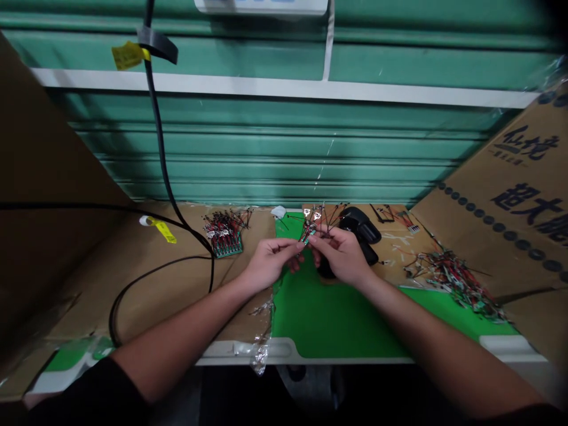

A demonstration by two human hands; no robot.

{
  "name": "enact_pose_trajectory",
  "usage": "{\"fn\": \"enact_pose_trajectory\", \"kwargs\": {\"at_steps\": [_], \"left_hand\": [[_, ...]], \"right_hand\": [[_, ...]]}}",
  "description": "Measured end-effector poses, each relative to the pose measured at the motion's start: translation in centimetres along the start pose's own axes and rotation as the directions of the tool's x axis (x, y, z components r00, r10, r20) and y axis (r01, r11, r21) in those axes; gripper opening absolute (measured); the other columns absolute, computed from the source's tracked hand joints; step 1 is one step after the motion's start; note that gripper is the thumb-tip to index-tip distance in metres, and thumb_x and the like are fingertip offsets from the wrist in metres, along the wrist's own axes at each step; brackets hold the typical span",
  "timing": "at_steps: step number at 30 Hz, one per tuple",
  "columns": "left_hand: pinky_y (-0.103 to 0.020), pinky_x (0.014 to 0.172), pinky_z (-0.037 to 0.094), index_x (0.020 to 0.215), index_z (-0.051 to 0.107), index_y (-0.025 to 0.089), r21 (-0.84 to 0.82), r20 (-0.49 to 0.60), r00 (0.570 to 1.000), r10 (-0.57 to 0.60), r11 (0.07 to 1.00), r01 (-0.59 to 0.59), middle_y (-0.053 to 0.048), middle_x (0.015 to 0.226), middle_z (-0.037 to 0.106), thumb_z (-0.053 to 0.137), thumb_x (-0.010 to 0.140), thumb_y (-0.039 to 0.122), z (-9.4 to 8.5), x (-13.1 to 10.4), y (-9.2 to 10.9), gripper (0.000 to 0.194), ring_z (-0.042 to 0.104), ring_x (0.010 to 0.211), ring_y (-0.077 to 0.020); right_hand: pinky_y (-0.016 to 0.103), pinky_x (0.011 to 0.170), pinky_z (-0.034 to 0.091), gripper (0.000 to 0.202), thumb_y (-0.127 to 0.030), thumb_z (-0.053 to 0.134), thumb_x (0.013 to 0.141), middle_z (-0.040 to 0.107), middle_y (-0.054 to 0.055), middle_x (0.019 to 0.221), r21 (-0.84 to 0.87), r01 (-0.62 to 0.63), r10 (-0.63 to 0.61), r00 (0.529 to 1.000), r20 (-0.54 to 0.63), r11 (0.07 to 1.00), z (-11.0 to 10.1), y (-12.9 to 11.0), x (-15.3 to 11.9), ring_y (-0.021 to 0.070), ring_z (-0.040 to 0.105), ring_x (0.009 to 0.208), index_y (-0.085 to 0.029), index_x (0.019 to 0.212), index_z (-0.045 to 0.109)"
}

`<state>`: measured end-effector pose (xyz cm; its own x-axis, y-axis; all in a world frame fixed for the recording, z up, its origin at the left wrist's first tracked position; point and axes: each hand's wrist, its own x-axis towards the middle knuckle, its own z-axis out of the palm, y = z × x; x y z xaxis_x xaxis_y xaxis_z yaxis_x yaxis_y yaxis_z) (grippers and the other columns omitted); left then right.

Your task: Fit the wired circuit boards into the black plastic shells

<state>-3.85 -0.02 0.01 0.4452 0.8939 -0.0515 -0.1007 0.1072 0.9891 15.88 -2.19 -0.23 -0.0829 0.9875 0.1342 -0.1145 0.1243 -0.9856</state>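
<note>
Over the green mat (328, 319), my left hand (277, 259) and my right hand (339, 251) meet, fingertips pinched on a small green circuit board (307, 238). Red and black wires fan upward from the board, some with small dark ends. My left fingers grip its left side and my right fingers its right side. To the left, a block of green boards (228, 245) with red and black wires rests on the cardboard. At the right lies a loose pile of wired boards (461, 281). Just behind my right hand is a black rounded object (360, 228), partly hidden.
A black cable (160, 130) hangs at the left and loops over the cardboard sheet (168, 296). Cardboard walls (510, 195) stand on both sides. Behind runs a green ribbed shutter (266, 142). A crumpled clear plastic strip (261, 349) hangs over the front edge.
</note>
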Motion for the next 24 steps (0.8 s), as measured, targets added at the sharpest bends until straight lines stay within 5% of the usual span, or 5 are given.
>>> {"fn": "enact_pose_trajectory", "kwargs": {"at_steps": [11,24], "left_hand": [[-0.025,0.047,0.043,0.083,0.083,0.015,-0.040,-0.029,0.992,-0.120,0.992,0.119,-0.006,0.070,0.074,0.092,0.074,0.050,0.1,-0.1,-0.4,0.038,0.060,0.049,-0.0130],[-0.026,0.049,0.049,0.083,0.082,0.013,-0.109,-0.057,0.988,-0.141,0.985,0.134,-0.009,0.074,0.077,0.096,0.069,0.048,0.0,0.2,-0.5,0.040,0.063,0.051,-0.0135]], "right_hand": [[0.031,0.059,0.049,0.041,-0.058,0.079,0.095,0.067,0.000,0.067,-0.153,0.119,-0.114,0.993,0.039,0.981,0.0,0.5,-0.5,0.0160,0.060,0.059,-0.021,0.079,0.070],[0.032,0.062,0.050,0.038,-0.053,0.074,0.101,0.071,0.003,0.068,-0.326,0.189,-0.201,0.980,-0.004,0.926,-0.6,1.0,-0.7,0.0186,0.063,0.062,-0.022,0.079,0.072]]}}
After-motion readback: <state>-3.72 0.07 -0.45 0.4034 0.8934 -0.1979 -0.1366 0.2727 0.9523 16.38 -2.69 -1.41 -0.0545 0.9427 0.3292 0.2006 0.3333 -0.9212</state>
